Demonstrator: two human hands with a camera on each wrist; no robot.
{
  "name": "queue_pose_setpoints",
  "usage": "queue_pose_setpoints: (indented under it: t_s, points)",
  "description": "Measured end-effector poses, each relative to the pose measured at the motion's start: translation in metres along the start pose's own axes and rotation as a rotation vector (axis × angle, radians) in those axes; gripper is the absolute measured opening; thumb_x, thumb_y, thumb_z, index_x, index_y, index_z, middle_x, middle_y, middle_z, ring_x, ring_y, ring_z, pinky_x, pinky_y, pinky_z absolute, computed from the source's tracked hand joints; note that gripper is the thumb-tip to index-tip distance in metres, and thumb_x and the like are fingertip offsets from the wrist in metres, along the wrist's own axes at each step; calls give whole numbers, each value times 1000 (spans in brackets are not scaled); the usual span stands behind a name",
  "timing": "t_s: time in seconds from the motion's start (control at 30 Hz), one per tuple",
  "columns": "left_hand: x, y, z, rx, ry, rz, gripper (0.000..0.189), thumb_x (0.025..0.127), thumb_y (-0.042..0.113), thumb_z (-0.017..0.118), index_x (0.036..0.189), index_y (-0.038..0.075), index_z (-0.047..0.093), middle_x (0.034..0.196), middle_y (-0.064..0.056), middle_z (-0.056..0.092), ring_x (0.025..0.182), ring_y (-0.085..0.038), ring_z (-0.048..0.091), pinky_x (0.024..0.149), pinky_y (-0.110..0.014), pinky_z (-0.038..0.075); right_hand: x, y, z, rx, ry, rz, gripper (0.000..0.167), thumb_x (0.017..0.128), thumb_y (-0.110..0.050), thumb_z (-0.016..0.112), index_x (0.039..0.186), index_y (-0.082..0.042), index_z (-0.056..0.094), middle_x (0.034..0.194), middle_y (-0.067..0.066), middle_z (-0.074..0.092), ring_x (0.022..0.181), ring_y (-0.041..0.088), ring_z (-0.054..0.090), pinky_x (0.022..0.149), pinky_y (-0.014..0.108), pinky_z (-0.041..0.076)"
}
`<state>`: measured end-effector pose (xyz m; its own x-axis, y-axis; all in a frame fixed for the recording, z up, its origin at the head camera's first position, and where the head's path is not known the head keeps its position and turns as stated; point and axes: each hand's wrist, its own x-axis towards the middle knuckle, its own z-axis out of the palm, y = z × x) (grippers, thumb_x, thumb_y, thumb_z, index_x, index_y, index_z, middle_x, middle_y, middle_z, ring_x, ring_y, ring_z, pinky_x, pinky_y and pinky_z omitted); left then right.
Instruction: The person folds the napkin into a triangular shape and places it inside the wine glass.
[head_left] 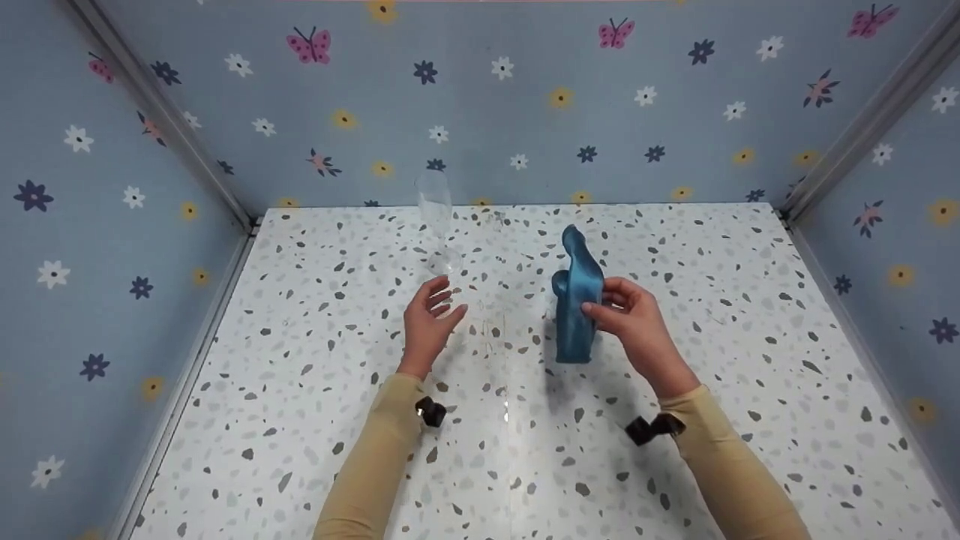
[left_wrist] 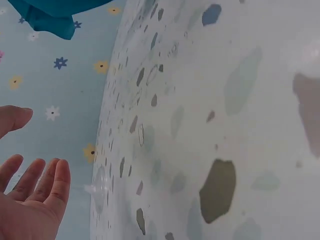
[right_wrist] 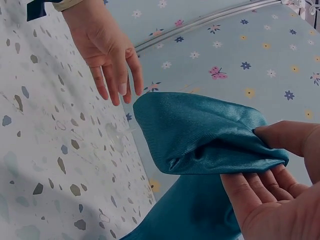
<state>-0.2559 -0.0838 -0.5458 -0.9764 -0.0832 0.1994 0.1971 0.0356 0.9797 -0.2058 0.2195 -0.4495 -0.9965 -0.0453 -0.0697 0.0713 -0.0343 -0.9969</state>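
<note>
My right hand (head_left: 634,315) pinches a folded teal satin cloth (head_left: 579,300) between thumb and fingers, holding it upright over the tabletop. In the right wrist view the cloth (right_wrist: 200,132) shows a finely ribbed end, a creased hollow in its side and a lower part hanging beneath. My left hand (head_left: 431,322) is empty, its fingers loosely bent and the thumb apart. Just beyond its fingertips stands a clear stemmed glass (head_left: 435,214) with a round foot. Only the foot (left_wrist: 100,190) and a bit of stem show clearly in the left wrist view.
The speckled white tabletop (head_left: 495,442) spreads under both hands. Blue panels with flowers and butterflies form a back wall (head_left: 517,112), a left wall (head_left: 90,300) and a right wall (head_left: 900,315). The glass stands close to the back edge.
</note>
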Motion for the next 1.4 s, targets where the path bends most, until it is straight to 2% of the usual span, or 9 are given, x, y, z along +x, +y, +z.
queue_pose_setpoints:
  t_s: [0.17,0.33,0.57,0.73,0.87,0.93,1.0,1.1,1.4]
  points:
    - [15,-11,-6,46,17,0,61,80,1,75,135,4,48,133,-19,50,123,-39,47,99,-45,41,1,0,-1,6,1,-9,38,83,-5,74,114,5,55,102,15,63,89,21,64,74,33,55]
    - [33,-9,-10,95,17,-1,67,81,-1,74,140,3,42,137,-16,46,127,-34,45,102,-42,39,3,-2,-2,23,1,-33,39,82,-4,75,114,5,55,99,14,63,86,20,64,72,32,55]
    - [58,-4,-11,153,-44,-55,73,84,2,72,146,0,31,145,-16,38,133,-29,38,106,-38,35,5,-5,-4,-1,7,-34,40,82,-5,75,116,4,55,102,15,63,90,21,65,76,34,55]
    - [72,-4,-8,138,-84,-110,76,86,1,69,148,0,25,150,-16,30,138,-29,30,110,-37,30,7,-8,-3,-4,-8,-26,43,82,-6,76,117,5,54,104,16,62,91,22,66,79,35,55]
    - [75,14,-5,118,-124,-168,77,88,-3,65,150,-1,19,154,-19,21,141,-32,21,112,-38,25,7,-11,-3,6,-15,-26,43,82,-6,76,117,4,54,104,16,62,92,22,67,79,36,55]
    - [78,15,-2,118,-124,-185,76,88,-5,63,150,-1,18,154,-19,19,141,-34,20,112,-40,24,7,-12,-2,12,-18,-29,41,82,-5,75,117,4,54,104,16,62,92,22,67,79,36,55]
    - [80,14,2,113,-118,-203,76,88,-7,61,150,-1,17,154,-19,18,141,-35,19,112,-41,23,7,-13,-2,16,-17,-34,40,82,-5,75,116,4,54,104,16,63,92,22,67,78,35,55]
    - [86,-4,5,104,-87,-193,74,89,-6,60,150,2,19,154,-17,20,141,-34,21,112,-42,24,8,-14,-1,26,-17,-41,39,82,-3,75,115,4,54,103,15,63,91,21,67,78,35,55]
    - [89,-5,4,121,-85,-200,69,91,-9,52,150,5,19,154,-14,22,142,-27,20,113,-41,21,10,-18,1,55,-35,-68,39,81,-4,76,114,4,56,100,15,64,90,23,67,78,37,55]
